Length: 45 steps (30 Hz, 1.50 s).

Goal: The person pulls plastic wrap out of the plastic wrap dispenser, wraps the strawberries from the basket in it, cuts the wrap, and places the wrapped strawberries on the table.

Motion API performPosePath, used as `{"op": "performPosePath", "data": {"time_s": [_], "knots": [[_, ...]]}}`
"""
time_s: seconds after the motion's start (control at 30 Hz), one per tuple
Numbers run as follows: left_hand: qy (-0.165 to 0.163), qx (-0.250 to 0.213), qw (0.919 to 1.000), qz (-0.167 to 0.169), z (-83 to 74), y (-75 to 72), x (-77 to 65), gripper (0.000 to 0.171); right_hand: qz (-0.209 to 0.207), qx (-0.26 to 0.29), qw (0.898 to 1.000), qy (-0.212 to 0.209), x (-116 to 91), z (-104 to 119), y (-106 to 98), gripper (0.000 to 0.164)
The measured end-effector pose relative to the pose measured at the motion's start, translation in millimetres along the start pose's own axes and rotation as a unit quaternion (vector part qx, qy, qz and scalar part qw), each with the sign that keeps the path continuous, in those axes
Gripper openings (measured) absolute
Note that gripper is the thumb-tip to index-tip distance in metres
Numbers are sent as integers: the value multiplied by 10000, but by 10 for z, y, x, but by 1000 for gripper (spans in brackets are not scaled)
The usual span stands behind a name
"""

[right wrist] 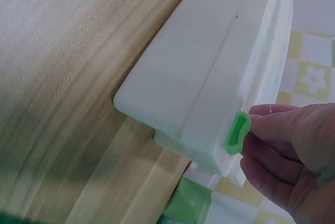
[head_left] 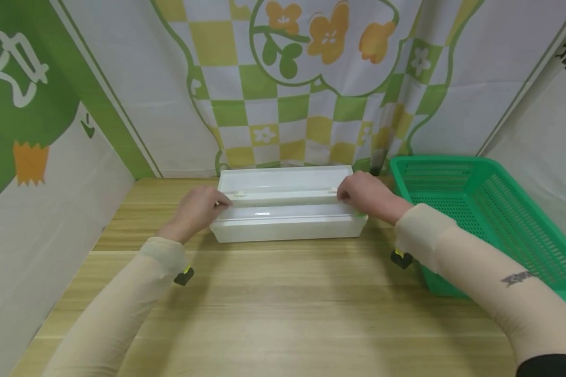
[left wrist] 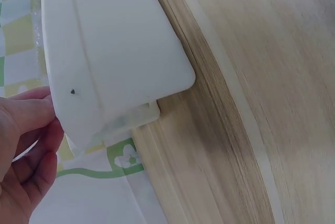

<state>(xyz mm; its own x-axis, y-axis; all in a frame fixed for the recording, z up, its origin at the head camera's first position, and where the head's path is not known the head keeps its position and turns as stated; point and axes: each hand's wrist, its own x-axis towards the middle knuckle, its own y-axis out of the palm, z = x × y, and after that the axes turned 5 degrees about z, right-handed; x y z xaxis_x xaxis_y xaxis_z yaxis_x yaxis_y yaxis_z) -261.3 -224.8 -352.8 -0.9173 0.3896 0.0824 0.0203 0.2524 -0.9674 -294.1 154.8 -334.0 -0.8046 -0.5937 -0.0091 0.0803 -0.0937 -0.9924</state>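
Note:
A long white plastic dispenser box (head_left: 290,229) stands on the table, its lid (head_left: 283,178) raised at the back. What looks like clear plastic film (head_left: 262,213) glints across its opening, though its outline is hard to see. At the box's left end my left hand (head_left: 195,209) pinches with thumb and fingers, seemingly the film's edge. My right hand (head_left: 370,195) pinches likewise at the right end. In the right wrist view, a small green slider (right wrist: 238,133) sits at the box's corner, beside the thumb and fingertips. The inside of the box is mostly hidden.
To the right, a green plastic basket (head_left: 464,196) with perforated walls stands close to the right forearm. A patterned curtain (head_left: 292,115) hangs right behind the box. The wood-grain table (head_left: 283,303) extends in front.

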Motion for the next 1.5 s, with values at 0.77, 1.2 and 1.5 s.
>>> {"op": "performPosePath", "data": {"time_s": [0.77, 1.2, 1.5], "knots": [[297, -27, 9984, -475, -22, -539, 107, 14, -695, 194, 9974, -74, -63, -56, -476, 23], [639, 326, 9932, -916, -94, -958, 115, 12, -866, -337, 9940, -574, -77, -82, -889, 21], [727, 264, 9888, -1274, -169, -1246, 93, 13, -996, -402, 9921, -645, -60, -43, -1230, 20]]}}
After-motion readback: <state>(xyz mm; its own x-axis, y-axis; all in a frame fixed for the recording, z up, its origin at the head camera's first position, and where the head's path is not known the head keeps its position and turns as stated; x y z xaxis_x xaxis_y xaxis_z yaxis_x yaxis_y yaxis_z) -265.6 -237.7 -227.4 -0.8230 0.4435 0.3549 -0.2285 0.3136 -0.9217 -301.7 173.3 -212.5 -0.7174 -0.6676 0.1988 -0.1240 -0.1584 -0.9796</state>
